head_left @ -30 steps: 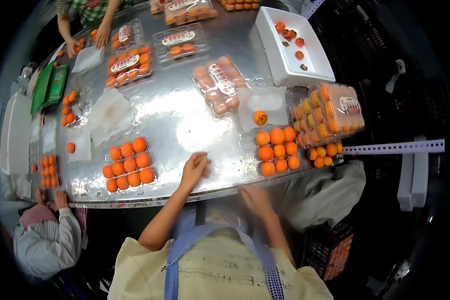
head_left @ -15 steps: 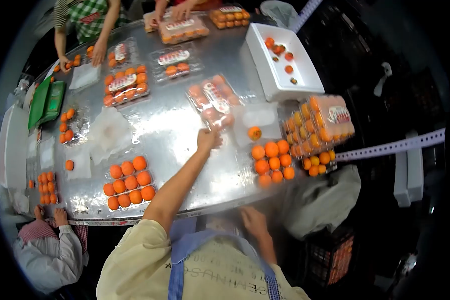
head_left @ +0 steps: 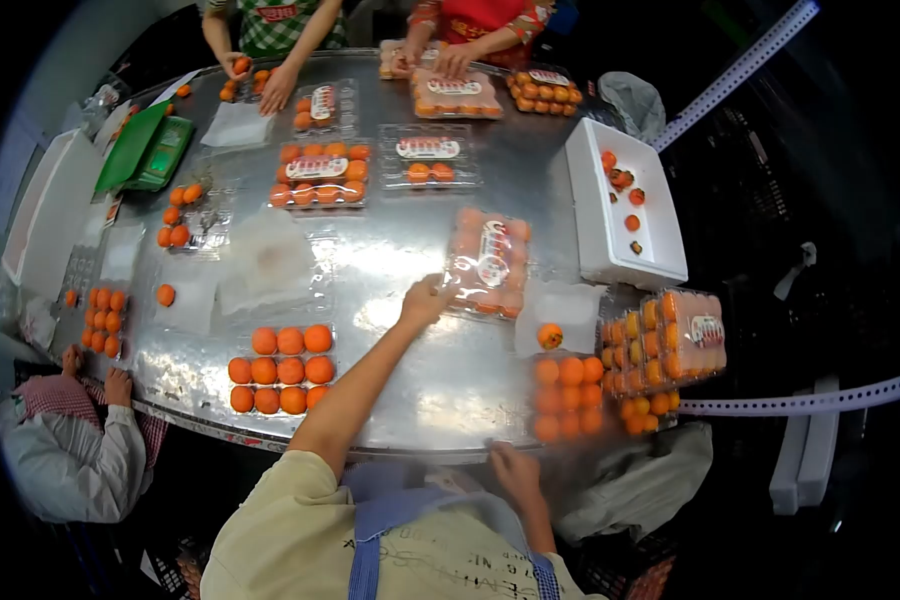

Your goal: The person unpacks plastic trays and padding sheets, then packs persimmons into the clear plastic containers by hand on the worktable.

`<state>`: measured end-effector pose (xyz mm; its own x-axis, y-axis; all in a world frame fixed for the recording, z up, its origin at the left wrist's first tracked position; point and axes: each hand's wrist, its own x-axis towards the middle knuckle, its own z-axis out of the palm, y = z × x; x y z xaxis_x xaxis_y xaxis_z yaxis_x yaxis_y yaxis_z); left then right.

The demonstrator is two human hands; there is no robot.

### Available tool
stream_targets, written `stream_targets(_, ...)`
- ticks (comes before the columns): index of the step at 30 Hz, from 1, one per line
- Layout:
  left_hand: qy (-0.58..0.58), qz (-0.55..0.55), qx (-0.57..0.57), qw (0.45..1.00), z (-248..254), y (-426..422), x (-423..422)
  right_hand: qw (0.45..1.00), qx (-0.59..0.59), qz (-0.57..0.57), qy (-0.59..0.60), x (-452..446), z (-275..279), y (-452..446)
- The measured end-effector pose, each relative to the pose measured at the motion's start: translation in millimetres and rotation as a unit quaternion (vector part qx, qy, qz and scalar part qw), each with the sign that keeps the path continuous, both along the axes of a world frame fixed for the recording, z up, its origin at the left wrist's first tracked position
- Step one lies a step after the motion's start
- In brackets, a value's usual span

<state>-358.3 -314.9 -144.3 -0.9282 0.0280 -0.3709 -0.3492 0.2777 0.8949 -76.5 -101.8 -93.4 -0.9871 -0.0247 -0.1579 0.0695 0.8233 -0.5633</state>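
My left hand [head_left: 425, 303] reaches over the metal table and grips the left edge of a closed clear clamshell of persimmons [head_left: 490, 262] with a white label. My right hand [head_left: 517, 472] is low by the table's front edge, its fingers curled, with nothing visible in them; it is slightly blurred. A single persimmon [head_left: 550, 335] lies on a white sheet [head_left: 560, 305] to the right of the clamshell. Nearer me is a tray of persimmons [head_left: 568, 398], smeared by blur. Left of my forearm sits an open tray of persimmons [head_left: 281, 370] in neat rows.
Stacked clamshells [head_left: 665, 340] stand at the right edge. Behind them is a white foam box [head_left: 625, 200] with several loose persimmons. A green scale [head_left: 160, 155] is at the left. Co-workers' hands [head_left: 457, 60] are busy across the table; another person [head_left: 75, 440] sits at lower left.
The view has shifted, so the table appears lower and further right. The clamshell at my left hand has turned and now lies straighter. My right hand stays near the table's front edge.
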Motion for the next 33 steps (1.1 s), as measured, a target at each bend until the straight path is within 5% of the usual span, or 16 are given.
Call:
stream_targets(3,0.113,0.003,-0.081,0.990,8.6,5.4,-17.5,0.999,0.017,-0.023,-0.014,-3.1,-1.9,-0.8)
stream_targets(4,0.113,-0.022,-0.051,0.992,18.3,6.8,-21.3,0.995,0.026,-0.040,-0.087,-6.2,1.9,-0.9)
stream_targets(23,0.096,-0.023,-0.046,0.994,27.4,97.4,-16.1,0.991,0.059,-0.103,0.060,-2.5,-12.7,-10.7)
stream_targets(26,0.173,-0.022,-0.086,0.981,-16.9,107.8,-23.5,0.991,0.055,-0.093,0.082,-3.3,-18.9,-11.9)
stream_targets(28,0.068,-0.017,0.117,0.991,-26.4,107.9,-25.1,0.989,0.065,-0.101,0.085,1.9,-29.1,-5.9)
stream_targets(31,0.019,-0.045,0.182,0.982,-40.7,96.5,-34.1,0.988,0.035,-0.119,0.092,7.3,-29.6,-8.7)
stream_targets(33,0.046,0.017,0.079,0.996,-78.8,81.3,-51.3,0.991,-0.002,-0.123,0.055,13.6,-20.7,-5.7)
